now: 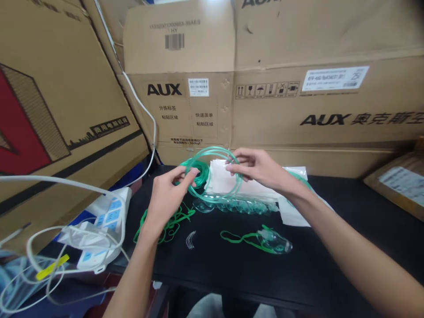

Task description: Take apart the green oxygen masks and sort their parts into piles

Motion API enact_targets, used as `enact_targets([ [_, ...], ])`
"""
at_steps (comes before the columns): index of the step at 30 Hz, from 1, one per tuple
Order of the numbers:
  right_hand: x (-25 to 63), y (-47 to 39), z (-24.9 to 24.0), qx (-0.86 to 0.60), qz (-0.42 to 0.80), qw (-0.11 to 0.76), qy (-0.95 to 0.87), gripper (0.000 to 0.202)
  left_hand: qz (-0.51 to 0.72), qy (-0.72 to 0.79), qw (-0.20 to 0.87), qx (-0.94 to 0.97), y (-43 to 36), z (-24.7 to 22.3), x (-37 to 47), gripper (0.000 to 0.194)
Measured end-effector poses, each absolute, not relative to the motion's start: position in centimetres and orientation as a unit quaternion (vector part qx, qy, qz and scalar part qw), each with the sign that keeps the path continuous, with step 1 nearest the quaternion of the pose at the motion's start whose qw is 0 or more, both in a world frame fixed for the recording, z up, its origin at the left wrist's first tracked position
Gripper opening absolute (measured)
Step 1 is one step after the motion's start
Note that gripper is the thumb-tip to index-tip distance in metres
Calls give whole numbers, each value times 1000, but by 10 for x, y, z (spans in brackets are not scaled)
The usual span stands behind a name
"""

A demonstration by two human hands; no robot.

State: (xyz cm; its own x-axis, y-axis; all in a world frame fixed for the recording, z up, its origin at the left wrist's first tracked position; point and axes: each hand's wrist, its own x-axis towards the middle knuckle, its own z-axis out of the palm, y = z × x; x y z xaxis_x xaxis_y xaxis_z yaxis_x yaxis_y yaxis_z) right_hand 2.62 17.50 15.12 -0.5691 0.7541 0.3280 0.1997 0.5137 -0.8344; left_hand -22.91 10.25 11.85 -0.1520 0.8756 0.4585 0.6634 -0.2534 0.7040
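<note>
A coil of clear green tubing point(212, 151) is held up in a loose ring between both hands. My left hand point(177, 183) pinches its left side, and my right hand point(253, 165) has its fingers closed round the right side. Behind my left hand lies another bundle of green tubing point(202, 176). Below the ring is a row of clear green plastic masks point(245, 206). One mask point(276, 242) with a green elastic strap point(236, 238) lies apart nearer the front. A tangle of green straps point(174, 227) is partly hidden by my left forearm.
Several thin metal strips point(190, 240) lie on the black table point(205, 267). White plastic bags point(221, 179) are behind the masks. A power strip point(112, 221) with white cables stands at left. Large cardboard boxes point(271, 119) wall the back, and a smaller box point(400, 181) sits at right.
</note>
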Motion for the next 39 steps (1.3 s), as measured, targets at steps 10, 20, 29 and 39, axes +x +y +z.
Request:
enact_targets([
  [10, 105, 84, 72, -449, 245, 332, -793, 45, 498, 573, -53, 648, 133, 160, -227, 31],
  [20, 127, 39, -10, -514, 174, 254, -801, 47, 623, 456, -94, 629, 159, 220, -216, 38],
  [29, 171, 28, 2, -578, 217, 397, -678, 50, 644, 436, -46, 627, 93, 237, -178, 29],
  [39, 215, -13, -2, -716, 294, 448, -449, 65, 464, 583, 262, 613, 23, 75, -126, 40],
])
